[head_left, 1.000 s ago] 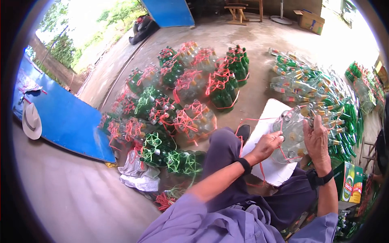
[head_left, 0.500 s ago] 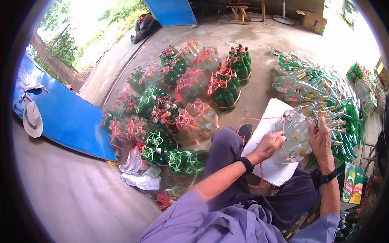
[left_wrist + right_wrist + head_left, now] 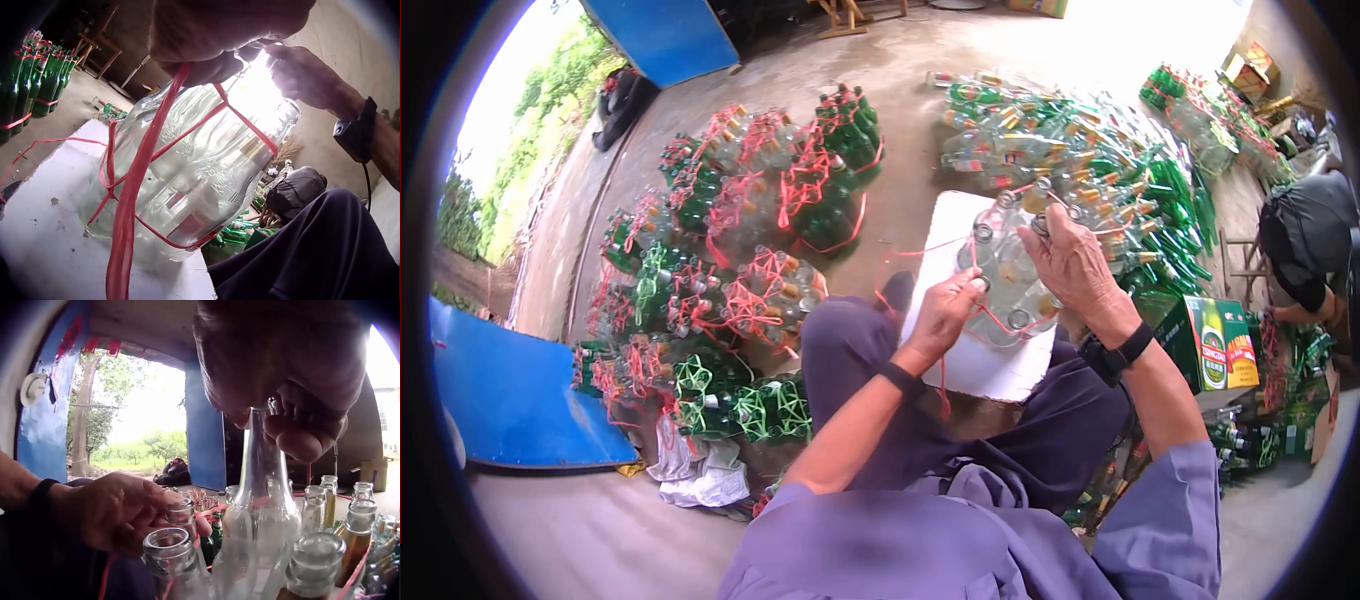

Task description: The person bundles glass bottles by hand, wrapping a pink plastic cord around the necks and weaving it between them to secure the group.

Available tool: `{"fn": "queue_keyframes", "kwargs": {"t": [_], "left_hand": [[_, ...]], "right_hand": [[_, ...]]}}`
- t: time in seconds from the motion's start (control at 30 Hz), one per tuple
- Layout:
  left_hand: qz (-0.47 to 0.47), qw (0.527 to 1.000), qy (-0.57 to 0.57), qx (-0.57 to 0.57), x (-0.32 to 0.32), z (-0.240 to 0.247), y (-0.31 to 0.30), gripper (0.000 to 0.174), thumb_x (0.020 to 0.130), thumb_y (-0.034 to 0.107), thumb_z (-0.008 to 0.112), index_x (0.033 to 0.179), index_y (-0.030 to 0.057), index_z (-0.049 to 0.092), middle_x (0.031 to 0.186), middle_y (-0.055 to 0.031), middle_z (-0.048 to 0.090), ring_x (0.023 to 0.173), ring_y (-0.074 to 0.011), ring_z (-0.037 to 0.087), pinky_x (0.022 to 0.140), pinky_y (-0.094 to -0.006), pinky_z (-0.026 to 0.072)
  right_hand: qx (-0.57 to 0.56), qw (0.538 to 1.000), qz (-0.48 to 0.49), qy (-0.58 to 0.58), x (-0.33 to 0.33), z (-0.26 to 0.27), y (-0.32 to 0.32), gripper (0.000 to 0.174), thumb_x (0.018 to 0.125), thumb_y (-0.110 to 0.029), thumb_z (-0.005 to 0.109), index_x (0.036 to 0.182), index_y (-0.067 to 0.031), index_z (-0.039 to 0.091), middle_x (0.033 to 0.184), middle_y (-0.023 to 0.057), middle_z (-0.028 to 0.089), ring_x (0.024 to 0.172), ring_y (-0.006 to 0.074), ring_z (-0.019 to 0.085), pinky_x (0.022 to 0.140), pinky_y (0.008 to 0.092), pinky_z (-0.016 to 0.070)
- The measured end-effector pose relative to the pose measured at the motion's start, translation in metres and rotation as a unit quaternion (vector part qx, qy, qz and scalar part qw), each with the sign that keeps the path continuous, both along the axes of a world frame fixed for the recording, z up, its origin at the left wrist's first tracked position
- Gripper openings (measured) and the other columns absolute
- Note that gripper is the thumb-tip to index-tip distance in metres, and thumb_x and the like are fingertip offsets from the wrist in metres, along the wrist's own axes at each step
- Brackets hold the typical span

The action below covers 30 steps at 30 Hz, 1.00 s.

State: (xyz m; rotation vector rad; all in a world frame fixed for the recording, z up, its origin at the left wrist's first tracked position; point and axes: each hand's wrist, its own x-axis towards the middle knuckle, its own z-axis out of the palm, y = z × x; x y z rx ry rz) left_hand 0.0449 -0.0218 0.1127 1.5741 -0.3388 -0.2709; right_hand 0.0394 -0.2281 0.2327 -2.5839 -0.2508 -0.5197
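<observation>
Clear glass bottles [image 3: 1006,262] stand in a bundle on a white board [image 3: 933,232], with red strap [image 3: 143,159] round them in the left wrist view. My left hand [image 3: 945,314] is at the bundle's near left side. In the right wrist view its fingers curl round a bottle neck [image 3: 181,514]; red strap runs from under that hand [image 3: 228,34] in the left wrist view. My right hand [image 3: 1082,268] is at the bundle's far right side, its fingers gripping the top of a clear bottle [image 3: 262,487] in the right wrist view; its palm hides part of the neck.
Strapped bundles of green and clear bottles [image 3: 825,205] stand on the floor at left. Many loose bottles [image 3: 1090,150] lie beyond the board, to the right. A green beer carton [image 3: 1222,345] is right of my knee. Another person [image 3: 1310,240] is at the right edge.
The head view has swung right, so the scene sits further left and the other person shows more. Both hands remain at the clear bundle with little visible change in their hold.
</observation>
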Motion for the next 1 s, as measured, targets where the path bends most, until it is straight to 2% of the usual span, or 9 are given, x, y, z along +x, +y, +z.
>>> {"fn": "queue_keyframes", "kwargs": {"t": [0.07, 0.17, 0.27, 0.33, 0.43, 0.5, 0.83, 0.9, 1.0], "left_hand": [[0.002, 1.000, 0.024, -0.013, -0.003, 0.004, -0.001, 0.034, 0.099, 0.018, 0.057, 0.113, -0.0113, 0.066, 0.127, -0.0128, 0.065, 0.107, -0.0115, 0.056, 0.093, -0.0263, 0.0450], [0.017, 1.000, -0.026, -0.003, -0.003, 0.009, -0.003, 0.040, 0.099, 0.024, 0.057, 0.122, -0.0085, 0.063, 0.096, -0.0004, 0.062, 0.079, -0.0049, 0.049, 0.069, -0.0215, 0.0418], [0.005, 1.000, 0.015, 0.020, -0.004, 0.010, 0.000, 0.039, 0.098, 0.023, 0.057, 0.120, -0.0077, 0.064, 0.087, 0.0014, 0.060, 0.073, -0.0044, 0.048, 0.065, -0.0210, 0.0411], [-0.004, 0.999, 0.049, 0.019, -0.008, 0.015, 0.001, 0.038, 0.098, 0.023, 0.058, 0.120, -0.0074, 0.065, 0.084, 0.0018, 0.059, 0.073, -0.0043, 0.047, 0.065, -0.0208, 0.0409], [0.001, 0.998, 0.067, 0.012, -0.006, 0.025, -0.003, 0.038, 0.098, 0.023, 0.058, 0.119, -0.0068, 0.065, 0.078, 0.0034, 0.057, 0.071, -0.0039, 0.047, 0.064, -0.0202, 0.0397], [0.019, 0.999, 0.014, -0.024, -0.006, 0.011, -0.005, 0.037, 0.099, 0.023, 0.057, 0.121, -0.0053, 0.065, 0.076, 0.0057, 0.053, 0.070, -0.0035, 0.043, 0.062, -0.0200, 0.0365], [0.006, 0.999, 0.051, -0.001, -0.006, 0.018, -0.004, 0.038, 0.100, 0.023, 0.057, 0.124, -0.0054, 0.063, 0.077, 0.0059, 0.051, 0.072, -0.0032, 0.041, 0.062, -0.0202, 0.0342], [0.026, 0.997, 0.063, 0.041, -0.010, 0.025, -0.004, 0.043, 0.100, 0.025, 0.056, 0.116, -0.0145, 0.062, 0.110, -0.0224, 0.072, 0.092, -0.0137, 0.061, 0.085, -0.0273, 0.0485], [0.038, 0.996, -0.006, 0.081, -0.019, 0.025, -0.002, 0.048, 0.102, 0.028, 0.054, 0.124, -0.0142, 0.058, 0.101, -0.0220, 0.072, 0.088, -0.0156, 0.064, 0.083, -0.0294, 0.0501]], "right_hand": [[-0.014, 1.000, -0.002, 0.000, -0.001, 0.000, -0.002, 0.035, 0.096, -0.028, 0.064, 0.089, 0.0008, 0.046, 0.072, 0.0267, 0.059, 0.075, 0.0474, 0.061, 0.065, 0.0519, 0.0477], [-0.014, 1.000, -0.006, 0.009, 0.001, 0.001, -0.001, 0.035, 0.096, -0.029, 0.064, 0.090, 0.0015, 0.047, 0.069, 0.0266, 0.060, 0.071, 0.0470, 0.062, 0.064, 0.0520, 0.0485], [-0.024, 0.998, -0.016, 0.050, -0.006, 0.000, 0.006, 0.035, 0.097, -0.029, 0.064, 0.091, 0.0017, 0.047, 0.069, 0.0262, 0.060, 0.072, 0.0464, 0.063, 0.064, 0.0516, 0.0494], [-0.068, 0.991, 0.007, 0.118, -0.014, -0.049, -0.005, 0.036, 0.096, -0.031, 0.063, 0.093, 0.0025, 0.051, 0.079, 0.0252, 0.063, 0.078, 0.0448, 0.065, 0.069, 0.0519, 0.0510], [-0.096, 0.993, 0.006, 0.070, -0.025, -0.067, -0.004, 0.038, 0.097, -0.035, 0.060, 0.097, 0.0019, 0.055, 0.087, 0.0237, 0.064, 0.088, 0.0411, 0.065, 0.076, 0.0516, 0.0506], [-0.096, 0.992, 0.008, 0.085, -0.025, -0.065, -0.003, 0.038, 0.098, -0.036, 0.059, 0.096, 0.0023, 0.053, 0.085, 0.0240, 0.062, 0.086, 0.0422, 0.063, 0.075, 0.0514, 0.0503], [-0.075, 0.985, -0.024, 0.154, -0.021, -0.057, -0.001, 0.038, 0.101, -0.038, 0.054, 0.100, -0.0002, 0.050, 0.079, 0.0232, 0.065, 0.080, 0.0416, 0.066, 0.069, 0.0513, 0.0498], [-0.077, 0.985, -0.028, 0.150, -0.021, -0.058, -0.001, 0.039, 0.101, -0.039, 0.055, 0.103, -0.0003, 0.051, 0.080, 0.0232, 0.065, 0.081, 0.0412, 0.066, 0.069, 0.0509, 0.0501], [-0.081, 0.984, -0.034, 0.153, -0.022, -0.057, -0.001, 0.040, 0.100, -0.040, 0.055, 0.107, -0.0007, 0.052, 0.080, 0.0229, 0.067, 0.081, 0.0408, 0.067, 0.069, 0.0505, 0.0507]]}}
